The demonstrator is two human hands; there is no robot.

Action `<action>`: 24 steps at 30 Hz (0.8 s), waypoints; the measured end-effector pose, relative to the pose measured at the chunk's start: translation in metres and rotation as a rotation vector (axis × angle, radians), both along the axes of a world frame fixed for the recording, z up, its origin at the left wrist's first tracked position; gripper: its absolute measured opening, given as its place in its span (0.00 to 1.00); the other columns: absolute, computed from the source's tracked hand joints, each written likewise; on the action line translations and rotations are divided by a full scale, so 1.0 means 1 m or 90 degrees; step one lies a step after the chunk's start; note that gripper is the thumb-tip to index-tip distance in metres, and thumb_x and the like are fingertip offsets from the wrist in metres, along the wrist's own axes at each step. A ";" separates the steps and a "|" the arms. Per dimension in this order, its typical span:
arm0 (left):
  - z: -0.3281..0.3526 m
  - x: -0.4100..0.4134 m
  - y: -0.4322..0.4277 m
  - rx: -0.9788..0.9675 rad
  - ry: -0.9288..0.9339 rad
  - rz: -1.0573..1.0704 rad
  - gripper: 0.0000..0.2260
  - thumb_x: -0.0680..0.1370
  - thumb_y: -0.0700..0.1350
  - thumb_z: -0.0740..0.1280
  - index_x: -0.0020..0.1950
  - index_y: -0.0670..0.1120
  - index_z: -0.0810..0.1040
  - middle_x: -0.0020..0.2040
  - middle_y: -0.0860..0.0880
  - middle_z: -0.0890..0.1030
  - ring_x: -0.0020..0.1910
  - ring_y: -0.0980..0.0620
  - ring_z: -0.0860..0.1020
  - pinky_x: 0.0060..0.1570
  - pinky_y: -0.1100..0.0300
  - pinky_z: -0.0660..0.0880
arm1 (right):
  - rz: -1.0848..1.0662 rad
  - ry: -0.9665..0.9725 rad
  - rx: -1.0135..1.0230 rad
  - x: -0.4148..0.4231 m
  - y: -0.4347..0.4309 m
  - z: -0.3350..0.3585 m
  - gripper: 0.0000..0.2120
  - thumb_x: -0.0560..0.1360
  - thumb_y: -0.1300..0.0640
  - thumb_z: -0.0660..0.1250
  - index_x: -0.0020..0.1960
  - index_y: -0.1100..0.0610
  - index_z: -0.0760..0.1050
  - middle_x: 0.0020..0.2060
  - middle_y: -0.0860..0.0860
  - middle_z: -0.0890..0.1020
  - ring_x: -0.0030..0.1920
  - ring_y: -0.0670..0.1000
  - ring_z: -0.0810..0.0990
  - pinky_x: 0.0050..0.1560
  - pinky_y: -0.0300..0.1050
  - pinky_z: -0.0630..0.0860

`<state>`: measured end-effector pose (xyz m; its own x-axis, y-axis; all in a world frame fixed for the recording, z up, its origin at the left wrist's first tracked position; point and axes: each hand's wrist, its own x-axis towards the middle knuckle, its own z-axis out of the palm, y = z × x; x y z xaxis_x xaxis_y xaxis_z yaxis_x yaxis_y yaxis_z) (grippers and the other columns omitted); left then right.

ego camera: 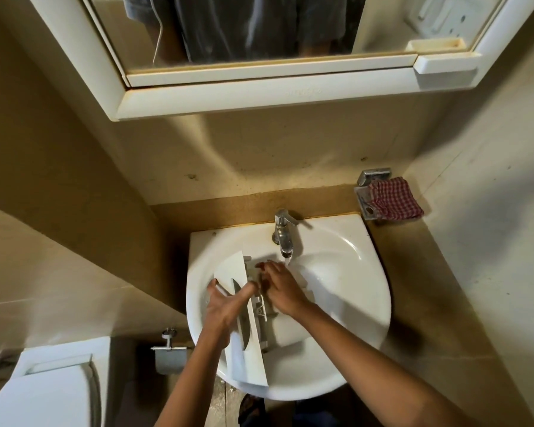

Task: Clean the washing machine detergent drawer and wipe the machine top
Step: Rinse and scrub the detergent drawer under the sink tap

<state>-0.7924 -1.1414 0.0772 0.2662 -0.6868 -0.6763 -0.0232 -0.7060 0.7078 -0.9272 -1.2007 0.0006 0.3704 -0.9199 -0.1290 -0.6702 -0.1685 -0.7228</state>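
- The toilet (pixel 47 392) sits at the lower left of the frame, lid down.
- Just right of it, a paper holder (pixel 169 349) is fixed to the wall, beside the sink's left edge.
- My left hand (pixel 225 303) is left of centre, over the basin. It grips the drawer's white front panel, fingers curled over the panel's left edge and thumb wrapped across its face.
- The drawer (pixel 253 362) lies in the sink. Its front panel runs tilted from the basin's upper left down over the near rim, and its tray reaches right into the bowl.
- My right hand (pixel 282 289) is just right of the panel, palm down over the tray, its fingertips next to the stream. I cannot tell whether it grips the tray or only rubs it.
- The tap (pixel 282 228) stands at the back of the sink, centre frame, and water (pixel 287 260) runs from it into the basin by my right fingertips.
- The sink (pixel 352 234) is white and rounded, set against the tan wall.
- Above it, across the top of the frame, hangs a mirror cabinet (pixel 259 98).
- At the right, a red checked cloth (pixel 396 203) lies bunched in a metal holder (pixel 364 197) on the wall, just off the sink's back right corner.
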 end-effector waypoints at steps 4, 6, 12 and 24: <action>-0.001 0.003 0.002 -0.014 0.021 -0.004 0.52 0.54 0.64 0.75 0.74 0.58 0.55 0.64 0.48 0.72 0.60 0.43 0.73 0.60 0.41 0.74 | 0.077 -0.047 -0.081 -0.010 0.002 0.006 0.17 0.80 0.57 0.56 0.67 0.60 0.70 0.61 0.54 0.76 0.61 0.50 0.72 0.63 0.42 0.68; -0.005 0.006 0.005 -0.004 0.038 -0.005 0.53 0.53 0.66 0.77 0.74 0.61 0.56 0.65 0.47 0.73 0.61 0.42 0.74 0.60 0.39 0.74 | 0.074 -0.016 -0.108 -0.026 -0.003 0.000 0.18 0.80 0.52 0.53 0.65 0.58 0.72 0.60 0.52 0.77 0.60 0.49 0.73 0.62 0.42 0.69; -0.004 0.012 0.010 0.013 0.100 0.023 0.51 0.58 0.63 0.78 0.74 0.59 0.55 0.64 0.46 0.75 0.57 0.44 0.75 0.51 0.48 0.75 | -0.119 -0.036 0.036 -0.065 -0.015 -0.013 0.14 0.82 0.57 0.54 0.61 0.57 0.75 0.60 0.52 0.77 0.62 0.50 0.73 0.65 0.40 0.65; -0.013 0.007 -0.001 -0.016 0.065 -0.004 0.44 0.70 0.57 0.75 0.78 0.55 0.51 0.68 0.45 0.68 0.60 0.42 0.70 0.56 0.48 0.70 | -0.026 0.067 -0.075 0.000 0.011 0.008 0.22 0.79 0.55 0.53 0.72 0.61 0.63 0.70 0.56 0.68 0.71 0.55 0.63 0.72 0.45 0.57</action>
<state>-0.7859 -1.1425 0.0637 0.1927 -0.7049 -0.6827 0.0450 -0.6886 0.7237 -0.9271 -1.1899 0.0084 0.3231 -0.9447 -0.0556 -0.7486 -0.2192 -0.6257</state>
